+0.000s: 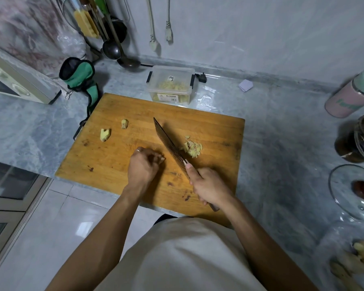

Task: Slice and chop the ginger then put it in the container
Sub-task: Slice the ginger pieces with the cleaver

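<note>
Lidded container (170, 85) behind board (118, 156), knife (170, 147) between ginger pieces (192, 148)

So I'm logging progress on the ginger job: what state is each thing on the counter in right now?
Knife: gripped by the right hand, blade on the cutting board.
Sliced ginger: piled right of the blade.
Two ginger chunks: uncut, on the board's left.
Left hand: fingers curled, resting on the board; whether it holds ginger is hidden.
Container: partly filled with ginger.
</note>
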### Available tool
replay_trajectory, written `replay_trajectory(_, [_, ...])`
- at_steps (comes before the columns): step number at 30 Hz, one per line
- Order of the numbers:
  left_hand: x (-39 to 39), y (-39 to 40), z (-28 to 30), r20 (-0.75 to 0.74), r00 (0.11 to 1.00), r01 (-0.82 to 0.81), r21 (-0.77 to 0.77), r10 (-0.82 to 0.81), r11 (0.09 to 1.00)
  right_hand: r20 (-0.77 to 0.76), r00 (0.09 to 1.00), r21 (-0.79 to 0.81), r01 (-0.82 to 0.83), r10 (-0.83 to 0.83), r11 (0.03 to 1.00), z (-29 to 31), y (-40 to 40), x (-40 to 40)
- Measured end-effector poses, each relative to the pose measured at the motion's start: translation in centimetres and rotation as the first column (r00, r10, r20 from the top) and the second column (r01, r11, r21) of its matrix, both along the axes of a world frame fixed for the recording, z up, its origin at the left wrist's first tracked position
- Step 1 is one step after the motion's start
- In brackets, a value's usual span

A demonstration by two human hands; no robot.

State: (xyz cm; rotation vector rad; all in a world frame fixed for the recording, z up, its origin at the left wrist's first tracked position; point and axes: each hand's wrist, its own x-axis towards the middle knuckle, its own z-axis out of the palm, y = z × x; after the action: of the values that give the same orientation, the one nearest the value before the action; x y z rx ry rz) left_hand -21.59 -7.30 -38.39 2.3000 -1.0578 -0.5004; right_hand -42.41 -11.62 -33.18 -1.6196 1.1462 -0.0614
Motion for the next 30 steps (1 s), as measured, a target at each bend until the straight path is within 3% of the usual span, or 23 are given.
replay_trajectory(3, [0.1,-0.6,1.0,0.039,0.997,0.066,0.154,-0.072,0.986,0.006,1.000,0.024,0.008,-0.008,1.000,-0.1,-0.2,-0.1])
replay_trajectory(7, [-0.8,-1.0,1.9,0.227,0.921,0.222,0.365,-0.318,0.904,0.035,0.999,0.047,0.020,-0.022,0.999,-0.1,-0.1,-0.1])
replay_trajectory(10, [-1.3,-0.9,1.4,0.325,0.871,0.232,0.390,-0.369,0.891,0.040,0.999,0.055,0.029,-0.031,0.998,-0.1,-0.1,-0.1])
replay_trajectory(17, [-0.3,0.0,1.7,0.380,0.871,0.171,0.359,-0.312,0.917,0.084,0.994,0.055,0.064,-0.069,0.996,0.1,-0.3,-0.5])
replay_trajectory(25, [-0.5,-1.7,2.9,0.152,0.977,0.146,0.055,-0.153,0.988,0.140,0.977,0.032,0.157,-0.160,0.987,0.8,-2.0,-1.8])
replay_trajectory(30, [-1.9,-4.7,2.4,-0.106,0.953,0.294,0.095,-0.284,0.951,0.135,0.973,-0.009,0.190,-0.187,0.982,0.9,-2.8,-3.0])
